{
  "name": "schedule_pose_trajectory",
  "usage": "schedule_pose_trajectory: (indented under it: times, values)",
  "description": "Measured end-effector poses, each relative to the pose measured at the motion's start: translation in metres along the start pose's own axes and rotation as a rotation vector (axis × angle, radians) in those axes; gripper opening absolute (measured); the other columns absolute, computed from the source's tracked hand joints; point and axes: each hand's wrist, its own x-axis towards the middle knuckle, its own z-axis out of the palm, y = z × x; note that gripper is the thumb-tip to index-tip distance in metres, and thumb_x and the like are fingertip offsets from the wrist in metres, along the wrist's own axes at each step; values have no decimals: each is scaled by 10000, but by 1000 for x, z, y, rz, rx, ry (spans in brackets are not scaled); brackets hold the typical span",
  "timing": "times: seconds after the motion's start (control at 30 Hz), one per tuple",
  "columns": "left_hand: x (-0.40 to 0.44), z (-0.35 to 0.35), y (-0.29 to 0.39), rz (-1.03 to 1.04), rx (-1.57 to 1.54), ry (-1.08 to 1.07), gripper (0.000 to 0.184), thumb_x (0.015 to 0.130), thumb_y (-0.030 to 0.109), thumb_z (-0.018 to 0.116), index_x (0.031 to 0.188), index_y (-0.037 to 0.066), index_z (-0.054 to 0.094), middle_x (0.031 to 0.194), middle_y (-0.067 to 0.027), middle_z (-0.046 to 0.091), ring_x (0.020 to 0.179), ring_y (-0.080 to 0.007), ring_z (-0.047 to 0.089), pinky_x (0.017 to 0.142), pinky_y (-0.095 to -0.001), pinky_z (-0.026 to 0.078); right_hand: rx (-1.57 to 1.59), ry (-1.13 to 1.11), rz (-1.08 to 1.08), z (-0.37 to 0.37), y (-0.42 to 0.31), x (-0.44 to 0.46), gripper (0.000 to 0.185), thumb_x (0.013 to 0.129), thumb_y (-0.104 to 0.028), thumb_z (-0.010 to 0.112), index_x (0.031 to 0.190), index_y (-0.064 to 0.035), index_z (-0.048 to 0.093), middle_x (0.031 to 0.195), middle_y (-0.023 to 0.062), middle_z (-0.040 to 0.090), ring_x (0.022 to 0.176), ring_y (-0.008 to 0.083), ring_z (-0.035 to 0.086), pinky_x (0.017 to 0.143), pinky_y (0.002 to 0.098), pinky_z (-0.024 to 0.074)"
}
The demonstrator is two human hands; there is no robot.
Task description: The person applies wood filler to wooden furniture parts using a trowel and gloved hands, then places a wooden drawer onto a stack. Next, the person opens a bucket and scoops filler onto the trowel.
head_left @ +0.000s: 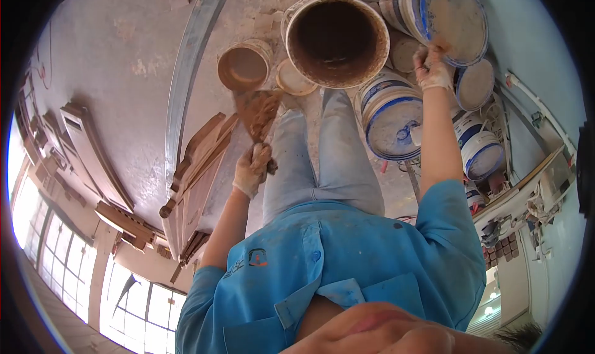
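Note:
My left hand, in a pale, smeared glove, is closed around the handle of a wide putty knife. Thick brown paste coats its flared blade, which points away from me, and more paste clings around my fingers. Just beyond the blade is a small bucket with brown residue inside. A large open bucket stands in front of my legs, its inner wall smeared brown. My right hand, also gloved, has its fingers curled beside a blue-rimmed bucket. A brown blur at the fingertips hides whatever they hold.
Several more buckets lie or stand at right, including a blue-rimmed one by my right leg. A long metal strip crosses the floor at left. Wooden mouldings lean near my left arm. A round lid lies between the buckets.

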Motion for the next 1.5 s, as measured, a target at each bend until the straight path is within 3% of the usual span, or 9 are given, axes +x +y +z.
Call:
schedule_pose_trajectory:
  times: [0.1,0.23,0.33,0.47,0.67,0.8,1.2,1.3,1.5]
  values:
    - [29,10,2,38,40,-116,302,946,281,531,1112,28,521,760,-84,549,590,-168,537,528,-279,453,-90,233,162,81,49,-80,204,845,-210,676,1004,-86,648,940,56,642,700,148,546,548,224,459]
    - [52,54,25,120,140,-124,338,983,320,422,1166,46,497,777,-85,582,559,-155,521,491,-274,465,-55,230,440,127,120,-170,229,845,-241,684,1004,-79,652,938,48,626,649,121,517,480,183,396]
    - [77,66,12,132,-43,-116,333,969,296,484,1187,49,532,809,-77,605,621,-146,537,544,-260,460,-163,-12,603,186,130,-205,218,926,-246,565,1065,-87,618,809,7,621,467,65,416,352,163,262]
    - [99,71,-7,439,256,-107,336,970,307,489,1187,58,549,825,-62,619,675,-156,557,612,-269,471,89,139,809,196,139,-216,195,906,-287,576,996,-123,631,599,10,539,398,60,359,338,188,233]
    - [82,86,11,338,357,-175,358,963,325,505,1197,61,565,879,-58,653,768,-173,597,694,-280,475,324,202,846,190,155,-208,197,909,-267,579,1013,-107,631,628,23,563,402,63,377,334,188,243]
    - [91,87,-4,660,597,-29,406,960,355,500,1222,49,552,937,-76,674,789,-184,625,700,-285,481,442,156,839,187,164,-191,199,910,-253,580,1023,-97,630,647,32,578,404,65,389,332,188,250]
    - [91,107,-20,195,468,-158,401,916,186,582,1279,40,495,964,-73,670,685,-158,605,621,-271,491,562,96,620,115,140,-82,208,915,-213,585,1056,-66,630,704,59,626,412,71,424,324,187,270]
    - [105,105,-16,47,146,-201,440,889,96,591,1308,46,465,992,-57,657,662,-132,575,585,-254,482,463,93,658,113,128,-107,211,916,-203,586,1064,-58,630,719,65,637,414,72,433,323,187,275]
    - [109,110,26,-35,245,-325,492,881,42,565,1350,55,419,1018,-30,627,679,-100,542,557,-229,458,506,20,883,139,136,-169,215,921,-190,585,1082,-55,624,761,86,667,415,78,448,312,191,278]
